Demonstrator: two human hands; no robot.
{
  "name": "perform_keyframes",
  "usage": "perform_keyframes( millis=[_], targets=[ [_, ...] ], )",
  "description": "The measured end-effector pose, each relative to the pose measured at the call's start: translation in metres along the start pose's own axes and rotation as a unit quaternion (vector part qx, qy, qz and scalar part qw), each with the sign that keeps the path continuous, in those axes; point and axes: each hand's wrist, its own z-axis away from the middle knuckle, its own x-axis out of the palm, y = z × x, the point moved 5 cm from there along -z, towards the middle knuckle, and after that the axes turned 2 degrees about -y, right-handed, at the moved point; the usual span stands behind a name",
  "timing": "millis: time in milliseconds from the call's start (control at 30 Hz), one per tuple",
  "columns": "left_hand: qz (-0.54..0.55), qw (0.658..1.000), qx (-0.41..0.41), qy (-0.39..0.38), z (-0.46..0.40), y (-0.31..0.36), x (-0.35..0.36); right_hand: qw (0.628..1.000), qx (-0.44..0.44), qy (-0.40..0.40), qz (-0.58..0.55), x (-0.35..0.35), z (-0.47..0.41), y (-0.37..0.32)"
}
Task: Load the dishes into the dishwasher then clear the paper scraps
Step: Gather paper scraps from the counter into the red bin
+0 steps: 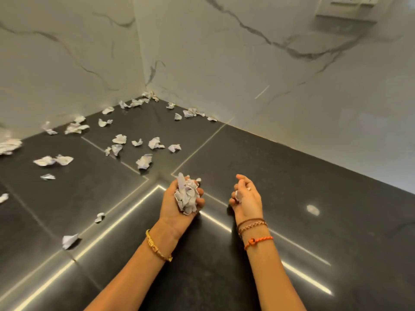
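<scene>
Tabletop (280, 198): many scraps (143, 161) lie toward back corner and left edge; clearing partly done. Left hand (179, 205) grip clamped on wad (187, 196). Right hand (247, 198) grip curled on small scrap (239, 196), mostly hidden. Dishwasher, dishes out of view.

Open stretch of dark stone countertop (292, 198) right of both hands, up to white marble-veined wall (269, 75). Crumpled white paper scraps (143, 161) scattered across left and far corner. White wall socket box (347, 12) overhead at right, well above counter.
</scene>
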Motion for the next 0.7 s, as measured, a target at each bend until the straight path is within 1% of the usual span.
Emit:
perform_keyframes(
  millis=[100,167,200,233,267,333,367,400,433,500,533,567,633,667,700],
  targets=[
    [0.023,0.996,0.075,0.033,0.006,0.043,-0.016,0.983,-0.035,-0.063,0.170,0.045,-0.006,0.003],
    [0.030,0.993,0.103,0.047,0.010,0.063,-0.025,0.958,-0.052,-0.097,0.265,0.072,-0.012,0.011],
    [0.038,0.992,0.112,0.052,0.012,0.070,-0.030,0.935,-0.067,-0.100,0.334,0.084,-0.015,0.016],
    [0.046,0.990,0.118,0.054,0.014,0.076,-0.034,0.898,-0.089,-0.094,0.421,0.094,-0.018,0.022],
    [0.052,0.989,0.125,0.056,0.015,0.083,-0.038,0.847,-0.118,-0.081,0.512,0.103,-0.019,0.026],
    [0.057,0.986,0.141,0.063,0.018,0.094,-0.043,0.715,-0.191,-0.072,0.669,0.117,-0.019,0.034],
    [0.059,0.985,0.149,0.065,0.019,0.099,-0.046,0.660,-0.226,-0.080,0.712,0.124,-0.017,0.037],
    [0.063,0.983,0.157,0.068,0.021,0.104,-0.049,0.629,-0.248,-0.094,0.731,0.129,-0.015,0.041],
    [0.066,0.982,0.162,0.070,0.022,0.108,-0.051,0.612,-0.256,-0.110,0.740,0.133,-0.012,0.043],
    [0.064,0.981,0.165,0.077,0.026,0.114,-0.053,0.603,-0.257,-0.138,0.742,0.135,-0.005,0.044],
    [0.058,0.981,0.165,0.083,0.028,0.117,-0.054,0.617,-0.259,-0.145,0.729,0.135,-0.002,0.043],
    [0.053,0.980,0.169,0.089,0.031,0.121,-0.056,0.656,-0.260,-0.149,0.693,0.134,0.003,0.042],
    [0.049,0.977,0.186,0.093,0.037,0.135,-0.057,0.769,-0.253,-0.147,0.569,0.133,0.016,0.039],
    [0.051,0.973,0.201,0.098,0.042,0.144,-0.060,0.802,-0.247,-0.155,0.521,0.136,0.025,0.042],
    [0.050,0.969,0.219,0.103,0.046,0.154,-0.064,0.812,-0.244,-0.172,0.502,0.142,0.034,0.047]
  ],
)
